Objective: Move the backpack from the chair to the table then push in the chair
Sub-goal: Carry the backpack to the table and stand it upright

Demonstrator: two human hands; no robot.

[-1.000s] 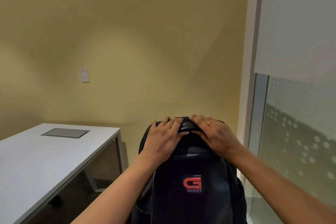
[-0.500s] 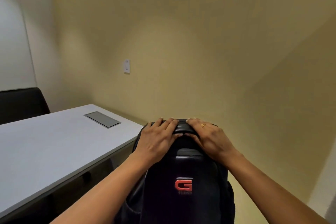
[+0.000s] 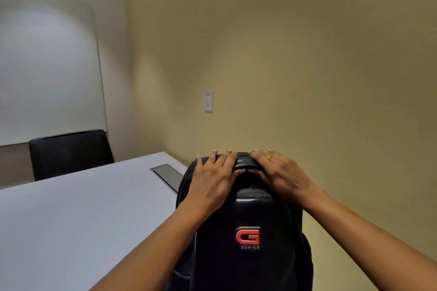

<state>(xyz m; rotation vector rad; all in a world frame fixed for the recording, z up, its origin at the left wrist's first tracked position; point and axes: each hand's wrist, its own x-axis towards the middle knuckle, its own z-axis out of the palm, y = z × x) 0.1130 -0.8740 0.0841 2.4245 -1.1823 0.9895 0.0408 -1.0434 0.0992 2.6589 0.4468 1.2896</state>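
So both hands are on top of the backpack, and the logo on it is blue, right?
Not quite. The head view shows the logo is red. The rest holds: the left hand and right hand are both on top of the backpack.

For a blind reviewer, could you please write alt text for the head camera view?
Both bare hands, left hand and right hand, grip the top of an upright black backpack with a red G logo, held beside a white rectangular table. A black chair stands beyond the table.
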